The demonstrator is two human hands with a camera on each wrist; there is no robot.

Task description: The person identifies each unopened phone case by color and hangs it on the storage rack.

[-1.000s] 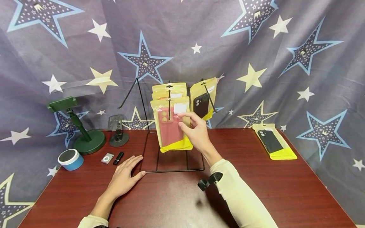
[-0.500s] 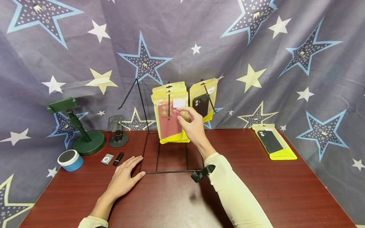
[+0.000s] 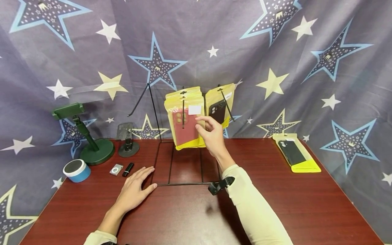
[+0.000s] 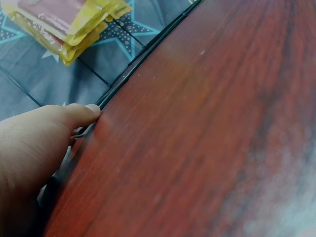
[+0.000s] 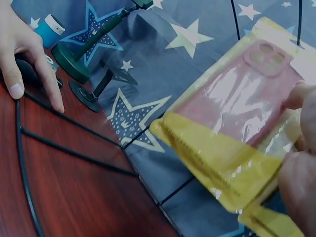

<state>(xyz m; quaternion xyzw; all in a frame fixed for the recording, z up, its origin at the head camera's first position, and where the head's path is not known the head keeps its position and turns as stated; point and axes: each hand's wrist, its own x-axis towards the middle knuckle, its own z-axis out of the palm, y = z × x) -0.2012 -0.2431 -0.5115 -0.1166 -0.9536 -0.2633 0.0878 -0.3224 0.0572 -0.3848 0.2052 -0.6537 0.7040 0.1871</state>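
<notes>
My right hand [image 3: 211, 136] pinches the right edge of a clear-and-yellow pouch holding a pink phone case [image 3: 185, 131]. This pouch hangs on the middle hook of a black wire display rack [image 3: 186, 184], in front of other yellow pouches [image 3: 183, 91]. In the right wrist view, the pink phone case [image 5: 232, 94] shows its camera cutout, with my fingertips at its right side. My left hand [image 3: 133, 190] lies with fingers extended at the rack's front left corner. Its thumb [image 4: 84, 114] rests on the base wire in the left wrist view.
A pouch with a black phone case [image 3: 218, 109] hangs on the right hook; another such pouch [image 3: 295, 153] lies at the table's right. At left stand a green phone stand [image 3: 92, 146], a small black stand [image 3: 128, 146], a blue-white round object [image 3: 76, 173] and two small gadgets.
My right hand has moved the pink-case pouch back along the hook, closer to the pouches behind it. The left hand has stayed in place.
</notes>
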